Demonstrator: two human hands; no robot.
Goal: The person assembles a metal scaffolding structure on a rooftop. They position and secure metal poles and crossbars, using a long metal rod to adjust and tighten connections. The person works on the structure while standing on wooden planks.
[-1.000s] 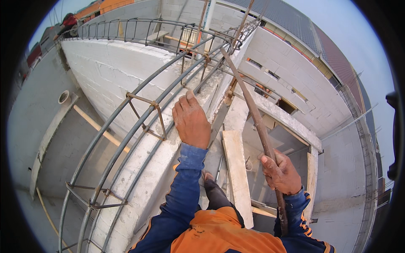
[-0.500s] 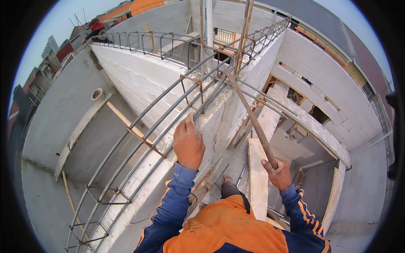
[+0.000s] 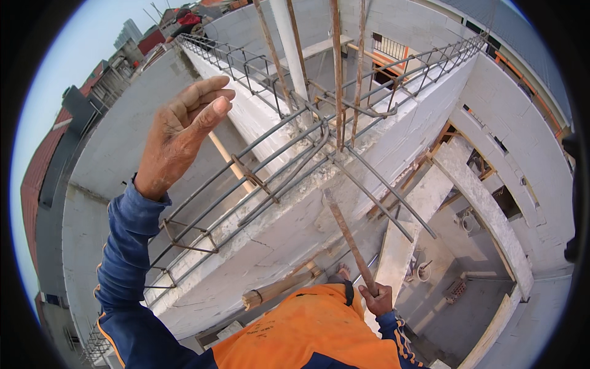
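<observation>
My right hand [image 3: 376, 299] is closed around the lower end of a long rusty metal bar [image 3: 349, 241], close to my body. The bar slants up and to the left, its far end in front of the wall face. My left hand [image 3: 184, 132] is raised over the left side, fingers stretched out and holding nothing. Below and right of it, a steel rebar cage [image 3: 257, 178] with square stirrups runs along the top of the block wall [image 3: 246, 232]. Two loose-ended rebars [image 3: 393, 194] stick out past the wall corner, to the right.
Upright rusty rods [image 3: 337, 67] and a white pipe [image 3: 294, 46] rise at the wall junction. Below right are a pale plank [image 3: 402, 243], a bucket [image 3: 424, 272] and a lower room. A timber piece [image 3: 276, 294] lies near my body. Another person [image 3: 187, 19] is far left.
My left hand has lifted away from the rebar cage, up and to the left. The bar in my right hand has dropped lower, away from the rebar junction. The view has shifted.
</observation>
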